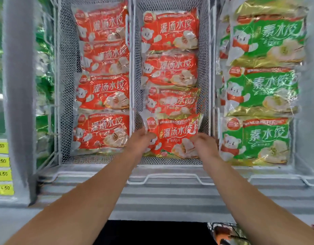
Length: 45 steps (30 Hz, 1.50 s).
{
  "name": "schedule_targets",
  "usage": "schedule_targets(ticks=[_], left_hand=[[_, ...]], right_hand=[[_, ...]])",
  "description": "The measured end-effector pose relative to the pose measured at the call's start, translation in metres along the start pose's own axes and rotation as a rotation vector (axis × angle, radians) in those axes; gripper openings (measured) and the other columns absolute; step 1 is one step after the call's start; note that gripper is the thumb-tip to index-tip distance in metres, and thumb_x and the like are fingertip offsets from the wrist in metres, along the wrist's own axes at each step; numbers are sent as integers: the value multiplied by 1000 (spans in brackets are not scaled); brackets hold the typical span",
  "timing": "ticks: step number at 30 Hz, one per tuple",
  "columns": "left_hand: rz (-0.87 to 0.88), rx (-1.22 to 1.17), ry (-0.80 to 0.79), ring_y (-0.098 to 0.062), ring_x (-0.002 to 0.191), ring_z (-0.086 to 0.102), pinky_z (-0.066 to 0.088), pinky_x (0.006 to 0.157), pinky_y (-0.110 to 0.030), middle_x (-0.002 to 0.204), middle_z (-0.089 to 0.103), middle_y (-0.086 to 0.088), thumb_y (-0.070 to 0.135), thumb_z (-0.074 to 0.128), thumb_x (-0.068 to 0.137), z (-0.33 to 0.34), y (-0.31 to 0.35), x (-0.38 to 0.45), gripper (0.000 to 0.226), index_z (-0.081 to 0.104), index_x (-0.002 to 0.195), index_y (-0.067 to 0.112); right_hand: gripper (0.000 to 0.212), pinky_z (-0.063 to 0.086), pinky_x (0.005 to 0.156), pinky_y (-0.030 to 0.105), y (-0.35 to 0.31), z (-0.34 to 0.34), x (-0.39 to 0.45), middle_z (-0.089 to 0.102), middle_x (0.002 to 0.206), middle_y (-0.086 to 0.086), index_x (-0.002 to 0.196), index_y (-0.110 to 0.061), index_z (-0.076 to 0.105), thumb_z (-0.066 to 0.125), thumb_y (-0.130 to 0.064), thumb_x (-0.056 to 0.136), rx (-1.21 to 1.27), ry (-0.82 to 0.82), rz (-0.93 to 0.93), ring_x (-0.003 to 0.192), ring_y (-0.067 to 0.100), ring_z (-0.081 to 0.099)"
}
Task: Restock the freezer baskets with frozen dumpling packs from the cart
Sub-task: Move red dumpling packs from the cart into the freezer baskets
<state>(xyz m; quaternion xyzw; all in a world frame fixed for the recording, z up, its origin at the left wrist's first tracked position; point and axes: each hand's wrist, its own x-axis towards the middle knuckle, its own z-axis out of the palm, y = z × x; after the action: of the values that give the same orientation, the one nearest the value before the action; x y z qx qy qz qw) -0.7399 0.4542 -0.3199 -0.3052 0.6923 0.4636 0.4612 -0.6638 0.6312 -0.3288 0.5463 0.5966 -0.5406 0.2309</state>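
Your left hand (pixel 141 138) and right hand (pixel 204 143) each gripped a side of one red dumpling pack (pixel 174 137) — nearest of four in the middle mesh basket (pixel 205 71). The left basket (pixel 64 85) held four red packs (pixel 102 96); the right one — green packs (pixel 260 92).

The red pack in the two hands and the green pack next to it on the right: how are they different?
The red pack has an orange-red front; the green pack has a green front with a gold edge. The red pack lies in the middle basket, the green pack in the compartment to its right. The left hand and right hand each have a grip on the red pack; nothing touches the green pack. Both show a white bear and dumplings.
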Motion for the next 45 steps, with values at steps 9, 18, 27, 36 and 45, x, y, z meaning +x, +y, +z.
schedule_targets(ticks=[9,18,27,36,45], left_hand=[[15,283,-54,-16,100,63,45,91,-32,115,69,3,26,66,90,0,-7,29,33,60,121,19],[187,424,-86,-19,116,51,43,95,-32,143,50,-1,28,61,94,-26,-5,-13,58,43,148,15],[592,604,-138,-15,108,58,42,85,-22,129,62,-1,26,63,94,-80,-38,-97,49,56,140,12],[883,815,-245,-14,97,62,48,84,-24,105,67,2,21,67,91,-35,-71,-162,34,67,124,13],[945,1028,-472,-15,101,66,50,95,-30,107,72,2,41,64,69,89,-174,-228,48,70,114,24]], right_hand=[[34,43,71,27,11,9,22,68,113,0,119,-24,53,65,-15,89,-97,-179,18,102,20,65],[20,40,74,25,6,9,-25,61,99,2,113,-11,61,61,-13,92,-231,-71,-108,80,11,53],[48,45,97,35,46,11,-149,63,118,1,128,-16,59,68,-33,84,-128,258,-410,109,21,58],[44,45,97,35,164,-24,-236,60,123,-2,131,-16,58,64,-23,88,110,563,-337,113,19,58],[42,49,91,38,338,-84,-272,59,125,0,130,-17,54,61,-24,89,368,649,-119,100,20,61]])
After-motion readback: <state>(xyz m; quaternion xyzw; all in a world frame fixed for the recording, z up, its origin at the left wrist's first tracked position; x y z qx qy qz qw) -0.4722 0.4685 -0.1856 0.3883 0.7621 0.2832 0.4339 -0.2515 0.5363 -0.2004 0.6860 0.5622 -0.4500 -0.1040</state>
